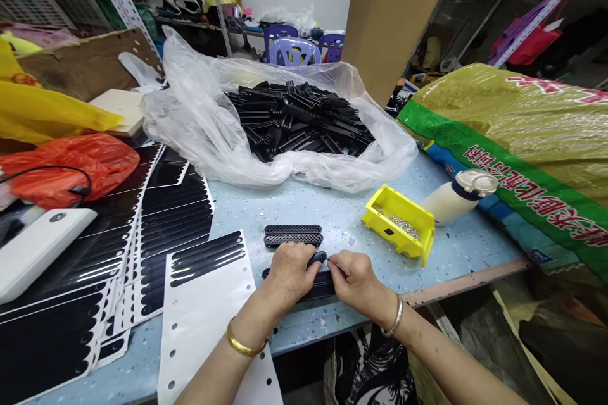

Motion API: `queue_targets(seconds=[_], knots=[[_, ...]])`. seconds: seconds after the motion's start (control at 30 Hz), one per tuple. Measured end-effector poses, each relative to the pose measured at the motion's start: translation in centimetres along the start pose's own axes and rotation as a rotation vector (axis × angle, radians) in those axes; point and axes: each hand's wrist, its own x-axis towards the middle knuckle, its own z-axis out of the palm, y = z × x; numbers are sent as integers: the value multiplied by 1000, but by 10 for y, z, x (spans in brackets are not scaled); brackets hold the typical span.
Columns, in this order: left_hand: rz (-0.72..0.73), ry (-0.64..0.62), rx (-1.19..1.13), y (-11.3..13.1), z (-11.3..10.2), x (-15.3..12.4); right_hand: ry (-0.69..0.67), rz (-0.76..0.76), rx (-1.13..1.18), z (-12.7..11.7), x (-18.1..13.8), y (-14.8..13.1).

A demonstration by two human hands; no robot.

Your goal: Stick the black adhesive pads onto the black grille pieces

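My left hand (289, 275) is curled over a long black plastic strip (319, 286) lying near the table's front edge, pressing it down. My right hand (355, 278) pinches at the strip's top by its rounded end (317, 257), fingers closed; what the fingertips hold is too small to see. Just beyond my hands lie black perforated grille pieces (293, 235) on the speckled blue table (304, 205). A yellow bin (399, 223) with small metal bits stands to the right.
A clear plastic bag (199, 120) full of black strips (297, 117) fills the table's back. Sheets of black stickers (161, 221) and a white backing sheet (204, 310) lie left. A white bottle (458, 195) rests on its side by a yellow-green sack (532, 139). An orange bag (66, 164) lies far left.
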Motion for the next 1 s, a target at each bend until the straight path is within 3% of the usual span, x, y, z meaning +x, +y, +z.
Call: queue_targets(seconds=[0.67,1.0], knots=[[-6,-5,-1,-1,2,0,23,-65,-90,13,-1,3],[-15,8,-28,-3,3,0,6,-87,-31,8,-4,0]])
